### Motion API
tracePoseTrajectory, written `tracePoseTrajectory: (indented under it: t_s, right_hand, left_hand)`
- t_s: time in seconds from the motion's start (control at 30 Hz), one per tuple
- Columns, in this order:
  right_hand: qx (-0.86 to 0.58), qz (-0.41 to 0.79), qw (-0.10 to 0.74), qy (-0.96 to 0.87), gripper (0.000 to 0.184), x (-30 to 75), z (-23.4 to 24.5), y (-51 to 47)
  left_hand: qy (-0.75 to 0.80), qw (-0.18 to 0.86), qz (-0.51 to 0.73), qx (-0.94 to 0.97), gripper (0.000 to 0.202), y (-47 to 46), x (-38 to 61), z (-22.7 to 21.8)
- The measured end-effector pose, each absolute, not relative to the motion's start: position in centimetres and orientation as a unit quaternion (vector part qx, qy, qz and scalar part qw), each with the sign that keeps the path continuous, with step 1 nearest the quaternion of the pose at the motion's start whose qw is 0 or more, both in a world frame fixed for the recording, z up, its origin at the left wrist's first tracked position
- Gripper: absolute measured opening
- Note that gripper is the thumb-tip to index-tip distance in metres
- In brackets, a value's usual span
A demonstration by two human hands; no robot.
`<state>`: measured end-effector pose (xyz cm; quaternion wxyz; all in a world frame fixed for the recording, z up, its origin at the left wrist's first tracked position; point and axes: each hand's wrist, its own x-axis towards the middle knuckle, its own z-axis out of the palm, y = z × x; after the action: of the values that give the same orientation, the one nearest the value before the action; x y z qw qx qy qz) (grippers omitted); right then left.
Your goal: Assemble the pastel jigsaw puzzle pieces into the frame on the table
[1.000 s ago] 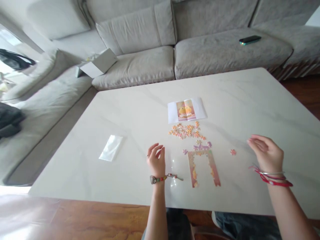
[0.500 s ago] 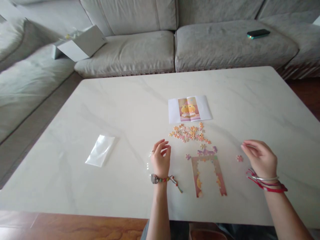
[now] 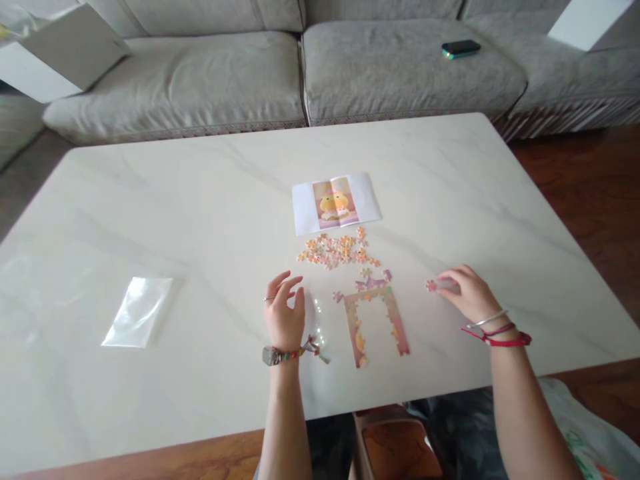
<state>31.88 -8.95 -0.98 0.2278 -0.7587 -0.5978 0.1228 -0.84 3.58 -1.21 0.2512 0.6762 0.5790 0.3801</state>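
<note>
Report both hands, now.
Left hand: open, holding nothing.
Right hand: fingers at a puzzle piece; cannot tell whether holding it.

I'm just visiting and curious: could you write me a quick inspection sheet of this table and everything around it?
Surface: white marble-look table top with grey veining.
Job's things: partly built jigsaw border, heap of loose jigsaw pieces, picture sheet above the heap.
Clutter: clear plastic bag left of the pieces.
Hands: left hand rests by the border, fingers curled, holding nothing visible; right hand has its fingertips at a loose jigsaw piece, grip unclear.
Cables: nothing seen.
Surroundings: grey sofa behind the table, phone on its seat, white box at far left, wooden floor.
</note>
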Motion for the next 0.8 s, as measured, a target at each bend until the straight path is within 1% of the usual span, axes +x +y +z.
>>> tracePoseTrajectory:
  t_s: [0.07,0.2,0.3,0.4,0.5,0.63,0.73,0.8]
  right_hand:
    - [-0.748,0.123,0.233,-0.609,0.012,31.0,-0.9,-8.9]
    - [-0.753,0.093,0.254,-0.600,0.012,29.4,-1.2,-8.5]
    - [-0.754,0.097,0.280,-0.586,0.011,28.6,-1.6,-8.5]
    - [-0.742,0.126,0.302,-0.585,0.014,27.2,-1.2,-9.1]
    - [-0.704,0.179,0.314,-0.612,0.015,24.5,0.0,-10.3]
    - [-0.603,0.255,0.288,-0.699,0.009,19.3,1.1,-12.3]
    - [-0.586,0.219,0.288,-0.725,0.004,16.1,0.2,-13.5]
    - [-0.591,0.186,0.291,-0.729,0.006,14.9,-0.7,-14.1]
  left_hand:
    - [0.584,0.247,0.379,0.674,0.017,2.9,-0.9,-1.4]
    - [0.601,0.239,0.377,0.663,0.017,0.5,-0.8,-1.3]
    - [0.597,0.242,0.377,0.666,0.018,-1.2,-0.7,-1.2]
    - [0.568,0.258,0.367,0.690,0.018,-2.2,-0.6,-1.0]
    - [0.535,0.266,0.352,0.720,0.019,-2.9,-0.6,-0.9]
    - [0.497,0.267,0.318,0.762,0.019,-3.7,-1.1,-1.0]
    - [0.491,0.255,0.297,0.778,0.019,-4.2,-1.5,-1.2]
    - [0.488,0.249,0.288,0.786,0.019,-4.4,-1.7,-1.3]
